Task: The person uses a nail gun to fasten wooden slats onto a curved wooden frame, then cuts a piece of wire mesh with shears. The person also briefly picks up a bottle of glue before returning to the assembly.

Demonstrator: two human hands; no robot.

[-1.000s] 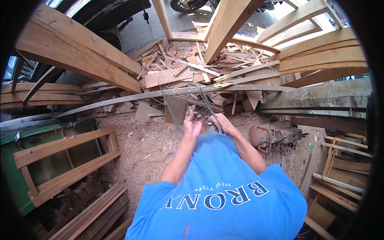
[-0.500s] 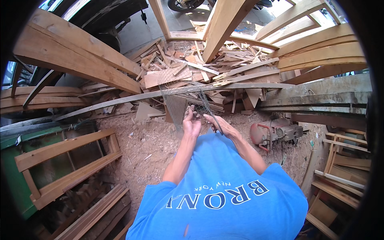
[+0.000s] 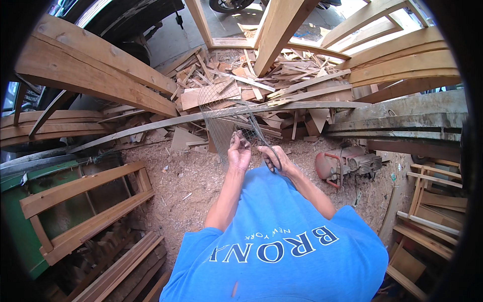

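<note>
A bent sheet of wire mesh (image 3: 215,126) stands in front of me, its near part reaching my hands. My left hand (image 3: 239,152) is palm up, with fingers curled at the mesh's near edge. They look darkened, and the exact hold is partly hidden. Just to the right, my right hand (image 3: 279,159) is closed round a dark, thin curved piece (image 3: 272,149) that runs up along the mesh's right side. Whether this is a tool handle or part of the mesh, I cannot tell. Both hands are apart, close before my blue shirt (image 3: 271,226).
Beyond the mesh lies a long plank (image 3: 166,122), with a heap of wood scraps (image 3: 241,93) behind it. A red and grey machine (image 3: 347,165) stands at right. Wooden frames (image 3: 83,201) lean at left. Sawdust (image 3: 183,176) covers the ground.
My hands have moved slightly apart. The right hand has turned a little, and its dark curved piece has shifted with it. The left hand's fingers show more clearly.
</note>
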